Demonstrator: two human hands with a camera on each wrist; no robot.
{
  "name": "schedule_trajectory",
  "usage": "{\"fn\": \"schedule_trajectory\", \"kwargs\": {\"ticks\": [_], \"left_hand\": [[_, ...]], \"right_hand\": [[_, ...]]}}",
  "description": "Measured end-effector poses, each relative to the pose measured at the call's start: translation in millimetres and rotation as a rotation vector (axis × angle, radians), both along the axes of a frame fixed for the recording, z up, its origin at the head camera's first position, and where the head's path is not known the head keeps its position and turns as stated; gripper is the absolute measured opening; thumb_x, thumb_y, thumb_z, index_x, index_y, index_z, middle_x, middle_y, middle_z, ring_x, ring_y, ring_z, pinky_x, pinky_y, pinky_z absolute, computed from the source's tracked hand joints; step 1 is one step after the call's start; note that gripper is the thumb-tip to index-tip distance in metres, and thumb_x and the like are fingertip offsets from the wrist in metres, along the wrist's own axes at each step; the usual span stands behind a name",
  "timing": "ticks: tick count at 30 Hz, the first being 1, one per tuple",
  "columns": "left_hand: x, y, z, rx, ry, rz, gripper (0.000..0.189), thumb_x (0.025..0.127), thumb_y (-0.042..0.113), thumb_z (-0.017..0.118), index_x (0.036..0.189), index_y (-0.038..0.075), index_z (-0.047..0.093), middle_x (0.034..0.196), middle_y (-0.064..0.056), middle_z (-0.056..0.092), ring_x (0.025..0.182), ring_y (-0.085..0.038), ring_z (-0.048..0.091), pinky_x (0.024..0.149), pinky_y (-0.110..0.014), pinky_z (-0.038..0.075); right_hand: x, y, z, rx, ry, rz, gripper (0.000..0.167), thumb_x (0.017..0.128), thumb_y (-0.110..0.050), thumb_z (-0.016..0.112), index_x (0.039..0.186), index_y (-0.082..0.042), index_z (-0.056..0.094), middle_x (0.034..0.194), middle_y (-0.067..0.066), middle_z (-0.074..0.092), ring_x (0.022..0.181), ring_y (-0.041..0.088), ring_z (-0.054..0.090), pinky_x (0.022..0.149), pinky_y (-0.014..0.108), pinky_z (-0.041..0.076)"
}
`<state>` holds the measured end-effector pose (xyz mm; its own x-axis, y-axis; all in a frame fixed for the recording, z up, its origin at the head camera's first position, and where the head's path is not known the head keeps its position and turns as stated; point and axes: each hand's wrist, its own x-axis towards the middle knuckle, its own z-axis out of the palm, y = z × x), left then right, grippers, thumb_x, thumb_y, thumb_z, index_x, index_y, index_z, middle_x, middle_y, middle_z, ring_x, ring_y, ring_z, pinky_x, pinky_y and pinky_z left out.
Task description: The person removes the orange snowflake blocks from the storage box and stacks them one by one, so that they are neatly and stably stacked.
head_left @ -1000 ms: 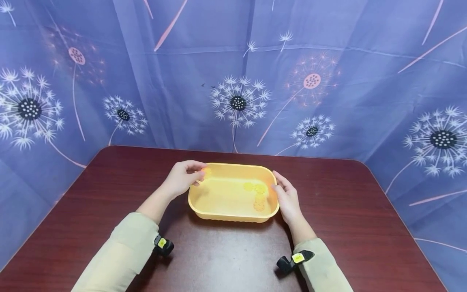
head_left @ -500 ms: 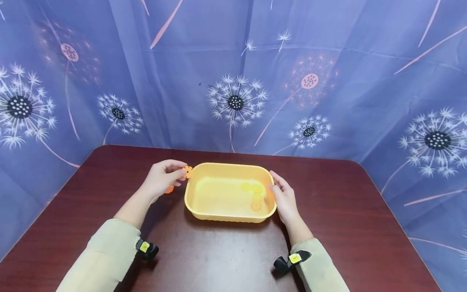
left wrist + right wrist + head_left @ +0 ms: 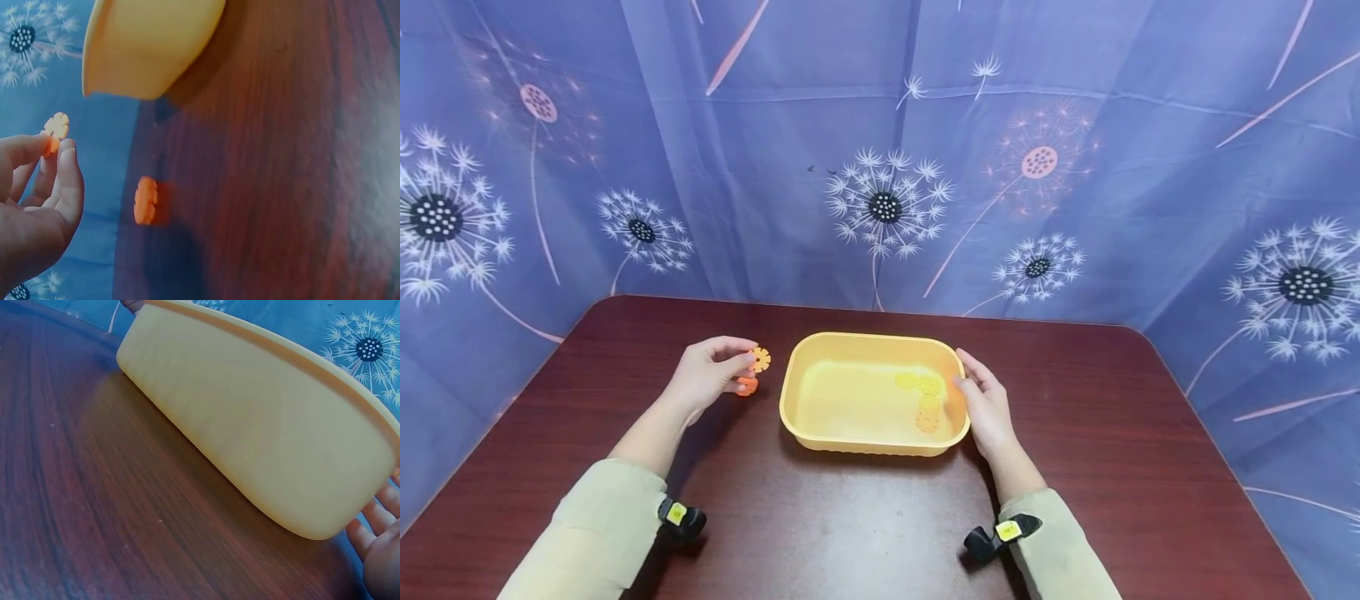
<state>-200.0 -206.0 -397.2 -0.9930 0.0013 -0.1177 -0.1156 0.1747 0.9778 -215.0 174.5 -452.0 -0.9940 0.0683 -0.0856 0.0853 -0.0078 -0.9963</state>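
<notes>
Left hand [image 3: 711,371], left of frame centre, pinches 1 pale disc [image 3: 761,360] between thumb and fingers; 1 darker disc [image 3: 146,200] on tabletop [image 3: 1112,417] nearby. Right hand [image 3: 985,404] grips right end of tub [image 3: 865,446], lower centre, yellow discs [image 3: 930,386] inside.

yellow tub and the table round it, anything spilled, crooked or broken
Nothing stands out: the yellow tub sits upright on the table with no visible damage. One dark orange flower piece lies outside it, near the left hand, but nothing looks spilled.
</notes>
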Motion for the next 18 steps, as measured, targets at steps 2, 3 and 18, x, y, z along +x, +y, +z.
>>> {"fn": "schedule_trajectory", "kwargs": {"ticks": [2, 3, 18], "left_hand": [[0.8, -3.6, -2.0, -0.044, 0.001, 0.010, 0.038, 0.091, 0.007, 0.060, 0.123, -0.011, 0.052, 0.084, 0.004, 0.063, 0.069, -0.011, 0.067, 0.066, -0.032, 0.059], [1.3, -5.1, -2.9, -0.077, 0.000, 0.018, 0.037, 0.091, 0.008, 0.059, 0.124, -0.010, 0.053, 0.087, 0.002, 0.063, 0.070, -0.010, 0.067, 0.067, -0.032, 0.058], [1.8, -25.5, -19.8, -0.229, -0.078, 0.017, 0.035, 0.092, 0.009, 0.056, 0.123, -0.008, 0.053, 0.092, -0.006, 0.065, 0.075, -0.011, 0.066, 0.068, -0.030, 0.058]], "right_hand": [[0.0, 0, 0.2, -0.006, 0.001, 0.001, 0.048, 0.092, -0.005, 0.048, 0.139, -0.010, 0.046, 0.144, 0.011, 0.045, 0.128, 0.017, 0.044, 0.087, 0.014, 0.048], [0.0, 0, 0.3, -0.004, 0.001, 0.000, 0.048, 0.092, -0.005, 0.048, 0.139, -0.010, 0.046, 0.144, 0.011, 0.045, 0.128, 0.017, 0.044, 0.087, 0.014, 0.048], [0.5, 1, 1.0, -0.005, 0.010, 0.014, 0.049, 0.093, -0.004, 0.047, 0.141, -0.008, 0.043, 0.145, 0.010, 0.043, 0.130, 0.017, 0.042, 0.084, 0.010, 0.047]]}}
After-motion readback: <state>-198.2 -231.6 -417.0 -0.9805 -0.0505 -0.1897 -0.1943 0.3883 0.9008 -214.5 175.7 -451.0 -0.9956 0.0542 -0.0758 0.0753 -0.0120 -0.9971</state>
